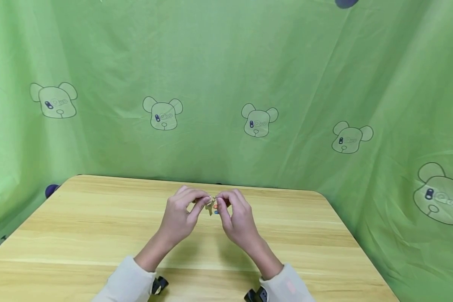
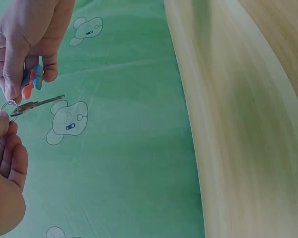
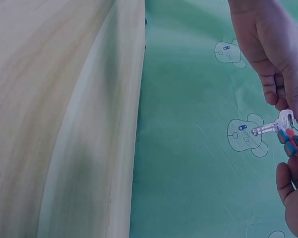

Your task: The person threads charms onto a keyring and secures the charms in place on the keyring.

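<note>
silver key (image 3: 269, 128) on ring | red-blue tag (image 2: 33, 77) | left hand (image 1: 181, 216) pinches ring | right hand (image 1: 237, 218) pinches tag

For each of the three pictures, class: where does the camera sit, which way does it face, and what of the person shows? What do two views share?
Head: worn high, faces forward and down at the table; left hand, right hand, sleeves.
Left wrist: faces along the left hand at the key.
Right wrist: faces along the right hand; the key.
Both wrist views share the key and both hands.
</note>
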`<action>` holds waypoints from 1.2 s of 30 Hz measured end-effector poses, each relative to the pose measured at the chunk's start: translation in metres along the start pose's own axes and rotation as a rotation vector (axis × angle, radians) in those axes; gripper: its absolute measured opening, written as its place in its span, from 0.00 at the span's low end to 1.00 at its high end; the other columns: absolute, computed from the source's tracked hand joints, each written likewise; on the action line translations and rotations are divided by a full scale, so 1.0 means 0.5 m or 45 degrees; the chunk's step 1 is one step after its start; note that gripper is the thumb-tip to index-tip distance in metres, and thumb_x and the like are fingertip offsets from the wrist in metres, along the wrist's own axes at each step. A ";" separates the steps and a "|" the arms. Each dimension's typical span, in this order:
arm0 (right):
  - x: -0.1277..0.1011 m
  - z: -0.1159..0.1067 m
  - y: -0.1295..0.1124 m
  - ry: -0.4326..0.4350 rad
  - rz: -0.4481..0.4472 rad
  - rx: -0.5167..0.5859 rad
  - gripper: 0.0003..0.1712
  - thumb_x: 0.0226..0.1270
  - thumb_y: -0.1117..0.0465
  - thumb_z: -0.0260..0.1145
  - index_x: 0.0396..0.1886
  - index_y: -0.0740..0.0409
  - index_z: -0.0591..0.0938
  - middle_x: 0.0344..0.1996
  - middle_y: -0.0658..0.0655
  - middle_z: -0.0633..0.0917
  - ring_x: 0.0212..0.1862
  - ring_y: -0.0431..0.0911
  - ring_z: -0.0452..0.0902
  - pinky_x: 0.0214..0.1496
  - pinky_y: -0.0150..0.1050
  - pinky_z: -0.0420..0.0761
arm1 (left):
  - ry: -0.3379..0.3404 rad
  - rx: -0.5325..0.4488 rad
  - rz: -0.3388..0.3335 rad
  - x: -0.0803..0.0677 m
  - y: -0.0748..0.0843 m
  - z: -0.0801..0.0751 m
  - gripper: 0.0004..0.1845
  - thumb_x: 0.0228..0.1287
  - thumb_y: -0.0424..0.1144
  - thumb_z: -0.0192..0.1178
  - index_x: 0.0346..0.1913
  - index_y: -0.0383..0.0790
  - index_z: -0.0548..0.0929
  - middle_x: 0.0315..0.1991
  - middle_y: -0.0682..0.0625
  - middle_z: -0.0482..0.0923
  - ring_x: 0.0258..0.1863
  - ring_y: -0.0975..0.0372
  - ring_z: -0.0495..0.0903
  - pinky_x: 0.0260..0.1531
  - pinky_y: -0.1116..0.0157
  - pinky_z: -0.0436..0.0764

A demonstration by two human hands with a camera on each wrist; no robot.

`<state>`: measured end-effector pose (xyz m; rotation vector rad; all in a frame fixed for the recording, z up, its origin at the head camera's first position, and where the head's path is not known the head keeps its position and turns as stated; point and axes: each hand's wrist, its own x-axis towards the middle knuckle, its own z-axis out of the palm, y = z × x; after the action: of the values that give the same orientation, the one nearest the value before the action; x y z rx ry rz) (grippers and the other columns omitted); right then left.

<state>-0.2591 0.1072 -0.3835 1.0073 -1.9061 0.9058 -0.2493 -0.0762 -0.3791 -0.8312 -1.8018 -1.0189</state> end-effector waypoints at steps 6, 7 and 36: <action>-0.001 0.003 -0.002 0.006 0.013 0.037 0.06 0.69 0.77 0.63 0.40 0.65 0.79 0.33 0.54 0.80 0.34 0.43 0.77 0.37 0.31 0.81 | 0.023 -0.055 -0.089 -0.002 -0.001 0.003 0.01 0.65 0.30 0.69 0.37 0.37 0.89 0.29 0.53 0.86 0.30 0.63 0.80 0.30 0.67 0.80; -0.001 0.003 -0.002 0.006 0.016 0.042 0.06 0.68 0.77 0.63 0.40 0.65 0.79 0.33 0.54 0.80 0.34 0.43 0.77 0.37 0.32 0.81 | 0.027 -0.062 -0.098 -0.002 -0.001 0.003 0.01 0.64 0.30 0.69 0.37 0.37 0.89 0.29 0.53 0.86 0.29 0.63 0.80 0.29 0.66 0.80; -0.004 0.007 -0.009 -0.036 0.043 0.036 0.05 0.69 0.76 0.63 0.40 0.65 0.79 0.35 0.54 0.80 0.35 0.43 0.77 0.37 0.32 0.81 | -0.020 -0.268 -0.487 -0.004 0.010 -0.002 0.06 0.70 0.37 0.67 0.40 0.37 0.89 0.35 0.53 0.88 0.31 0.63 0.82 0.34 0.65 0.83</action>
<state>-0.2554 0.1030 -0.3856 1.0122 -1.9437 0.9451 -0.2440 -0.0752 -0.3791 -0.6283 -1.9330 -1.4706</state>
